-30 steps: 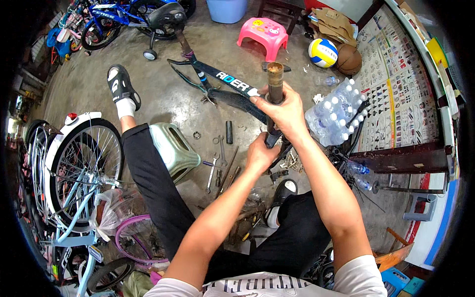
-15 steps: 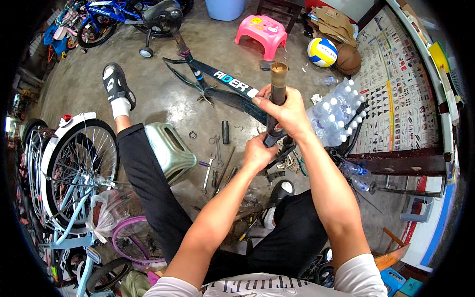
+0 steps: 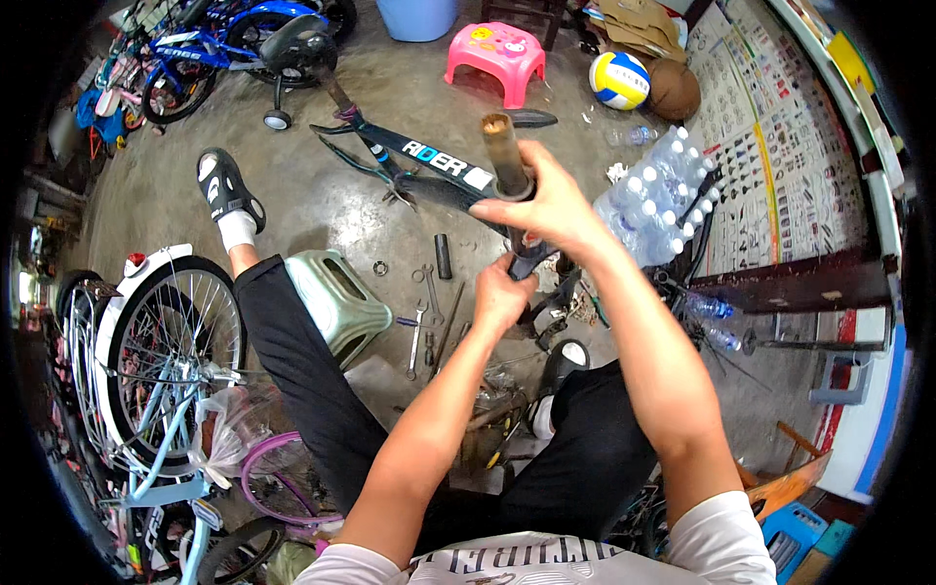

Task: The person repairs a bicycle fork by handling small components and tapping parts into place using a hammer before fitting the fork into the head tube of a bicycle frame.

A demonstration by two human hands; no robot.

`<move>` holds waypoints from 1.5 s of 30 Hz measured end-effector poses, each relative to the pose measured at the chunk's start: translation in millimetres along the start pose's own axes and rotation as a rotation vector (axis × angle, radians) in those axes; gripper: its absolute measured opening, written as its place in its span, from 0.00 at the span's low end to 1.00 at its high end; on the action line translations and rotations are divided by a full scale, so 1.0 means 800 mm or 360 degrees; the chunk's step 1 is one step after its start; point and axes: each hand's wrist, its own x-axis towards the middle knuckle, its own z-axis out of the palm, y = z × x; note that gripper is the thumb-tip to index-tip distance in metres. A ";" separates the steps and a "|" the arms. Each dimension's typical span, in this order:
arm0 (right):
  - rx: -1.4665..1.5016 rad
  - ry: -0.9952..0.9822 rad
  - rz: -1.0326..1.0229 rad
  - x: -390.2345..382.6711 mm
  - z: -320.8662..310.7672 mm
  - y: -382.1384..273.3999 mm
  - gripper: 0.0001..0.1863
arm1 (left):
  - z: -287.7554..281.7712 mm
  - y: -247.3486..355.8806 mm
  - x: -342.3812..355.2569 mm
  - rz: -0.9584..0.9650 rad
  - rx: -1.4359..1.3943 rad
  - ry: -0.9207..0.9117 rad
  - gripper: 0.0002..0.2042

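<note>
A dark bicycle frame [image 3: 429, 161] with pale lettering stretches away to the upper left, its black saddle [image 3: 297, 44] at the far end. At its near end a rusty brown steerer tube [image 3: 500, 146] sticks up through a dark collar. My right hand [image 3: 554, 205] is curled round the tube at the collar, thumb across the near side, other fingers mostly hidden behind. Just below, my left hand [image 3: 502, 294] is closed on the dark lower end, apparently the bicycle fork [image 3: 531, 259]; its fingers are partly hidden.
Wrenches [image 3: 421, 327] and a black cylinder [image 3: 443, 256] lie on the floor by a pale green stool [image 3: 341, 304]. Bottles [image 3: 658, 200] stand packed at right. Beyond are a pink stool [image 3: 497, 54] and two balls. A white-fendered bicycle wheel [image 3: 175, 356] is at left.
My right hand's grip has loosened and its thumb has spread. The brown tube now shows a longer length above a collar. Both hands appear slightly further left, as the view has shifted too.
</note>
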 end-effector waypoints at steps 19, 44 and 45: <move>0.0611 0.1283 0.1363 -0.507 -0.179 0.188 0.16 | -0.037 -0.024 0.014 0.0187 0.0047 -0.0329 0.27; -0.0340 0.0992 0.2291 -0.965 0.034 0.124 0.14 | -0.087 -0.303 -0.236 -0.1015 0.0807 -0.0742 0.22; -0.0319 0.1006 0.2295 -0.974 0.042 0.123 0.14 | -0.089 -0.303 -0.235 -0.0997 0.0865 -0.0775 0.22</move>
